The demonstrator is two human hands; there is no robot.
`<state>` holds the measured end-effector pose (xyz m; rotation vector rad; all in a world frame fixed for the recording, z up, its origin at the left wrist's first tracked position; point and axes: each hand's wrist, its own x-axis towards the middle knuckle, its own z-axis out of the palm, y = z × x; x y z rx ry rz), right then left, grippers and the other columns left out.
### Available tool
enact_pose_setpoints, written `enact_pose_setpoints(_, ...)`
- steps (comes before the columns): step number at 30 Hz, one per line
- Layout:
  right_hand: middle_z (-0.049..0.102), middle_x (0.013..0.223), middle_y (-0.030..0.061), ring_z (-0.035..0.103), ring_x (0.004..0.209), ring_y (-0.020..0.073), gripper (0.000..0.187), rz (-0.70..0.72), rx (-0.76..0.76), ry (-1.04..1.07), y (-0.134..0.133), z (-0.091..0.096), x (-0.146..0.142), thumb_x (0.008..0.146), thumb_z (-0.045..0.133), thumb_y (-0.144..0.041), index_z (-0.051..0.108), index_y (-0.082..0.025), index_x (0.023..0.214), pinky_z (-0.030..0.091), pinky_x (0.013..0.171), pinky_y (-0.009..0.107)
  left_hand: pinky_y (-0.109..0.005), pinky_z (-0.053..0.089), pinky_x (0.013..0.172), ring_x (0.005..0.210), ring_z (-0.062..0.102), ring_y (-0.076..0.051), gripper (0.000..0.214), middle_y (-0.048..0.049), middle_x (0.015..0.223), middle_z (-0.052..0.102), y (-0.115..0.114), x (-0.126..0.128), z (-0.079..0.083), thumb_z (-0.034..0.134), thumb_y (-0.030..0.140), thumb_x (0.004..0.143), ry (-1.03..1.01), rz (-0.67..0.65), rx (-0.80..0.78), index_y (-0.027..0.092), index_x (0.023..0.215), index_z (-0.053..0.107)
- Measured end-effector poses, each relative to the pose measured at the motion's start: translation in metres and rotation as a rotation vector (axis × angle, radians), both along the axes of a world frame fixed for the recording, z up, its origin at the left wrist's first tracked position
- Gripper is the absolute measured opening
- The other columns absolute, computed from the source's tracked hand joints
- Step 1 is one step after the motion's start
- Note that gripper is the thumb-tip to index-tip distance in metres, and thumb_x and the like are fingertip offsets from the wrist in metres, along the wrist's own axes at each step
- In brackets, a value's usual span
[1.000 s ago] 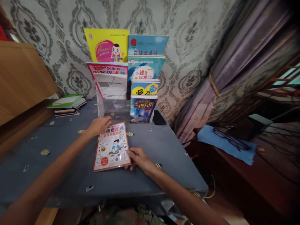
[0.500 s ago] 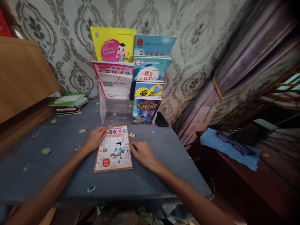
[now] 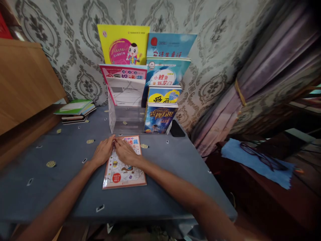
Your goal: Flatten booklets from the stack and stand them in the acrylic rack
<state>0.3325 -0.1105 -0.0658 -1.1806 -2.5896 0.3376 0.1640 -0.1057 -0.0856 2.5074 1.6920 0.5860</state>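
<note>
A thin picture book (image 3: 125, 180) with an orange-edged cover lies flat on the table, its cover facing up. My left hand (image 3: 103, 153) rests along the book's upper left edge, fingers stretched out towards the top corner. Across the upper part of the cover lies my right hand (image 3: 125, 153), its fingers extended to the left. The fingertips of both hands meet near the book's upper left edge. Part of the cover's title and drawing is hidden beneath my right hand. Behind the book stands a clear tiered rack (image 3: 127, 125) of upright books.
The rack holds a yellow book (image 3: 122, 35), a dark blue book (image 3: 160, 118) and several others. A black phone (image 3: 177, 129) lies right of it. Stacked books (image 3: 77, 108) sit at the left, by a wooden cabinet (image 3: 27, 77). Glasses (image 3: 263, 155) lie on a blue cloth (image 3: 233, 154).
My right hand has moved left from the book's right edge onto its upper cover, joining my left hand. My left hand stays by the left edge. The view has shifted slightly.
</note>
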Motion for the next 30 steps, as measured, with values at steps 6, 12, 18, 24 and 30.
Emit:
enact_pose_setpoints(6,0.044,0.152,0.0229,0.037,0.146,0.0266,0.045,-0.088,0.005,0.018,0.013,-0.012,0.033,0.101,0.038,-0.019,0.047,-0.005,0.143,0.029,0.120,0.047,-0.043,0.047,0.100,0.118,0.062,-0.026,0.046,-0.0144,0.127,0.066,0.001,0.001,-0.002,0.032,0.019,0.096,0.029,0.002,0.025,0.015,0.140,0.045)
enact_pose_setpoints(12,0.046,0.152,0.0184,0.037,0.146,0.0261,0.045,-0.158,0.025,0.045,0.016,-0.021,0.087,0.101,0.037,-0.021,0.049,-0.010,0.143,0.031,0.120,0.048,-0.046,0.047,0.103,0.121,0.060,-0.027,0.043,-0.0132,0.132,0.064,0.002,0.000,-0.005,0.034,0.020,0.096,0.084,0.009,0.054,0.016,0.135,0.053)
enact_pose_setpoints(18,0.045,0.154,0.0145,0.036,0.146,0.0236,0.046,-0.140,0.017,0.139,0.020,-0.036,0.103,0.101,0.037,-0.024,0.049,-0.015,0.145,0.030,0.120,0.049,-0.047,0.046,0.105,0.125,0.058,-0.026,0.043,-0.0104,0.138,0.062,0.003,-0.001,-0.003,0.035,0.022,0.097,0.100,-0.054,0.082,0.019,0.133,0.058)
enact_pose_setpoints(24,0.047,0.153,0.0136,0.038,0.145,0.0230,0.045,-0.137,0.058,0.153,0.021,-0.041,0.102,0.102,0.038,-0.026,0.050,-0.016,0.145,0.031,0.120,0.047,-0.052,0.043,0.108,0.128,0.057,-0.028,0.043,-0.0125,0.140,0.060,0.003,0.003,0.001,0.036,0.031,0.099,0.100,-0.071,0.071,0.019,0.133,0.059)
enact_pose_setpoints(30,0.047,0.153,0.0132,0.038,0.145,0.0228,0.046,-0.124,0.092,0.141,0.021,-0.043,0.104,0.103,0.037,-0.027,0.048,-0.018,0.146,0.031,0.120,0.047,-0.054,0.036,0.114,0.134,0.052,-0.026,0.044,-0.0114,0.144,0.057,-0.001,0.024,0.001,0.037,0.033,0.100,0.087,-0.188,0.086,0.019,0.136,0.057)
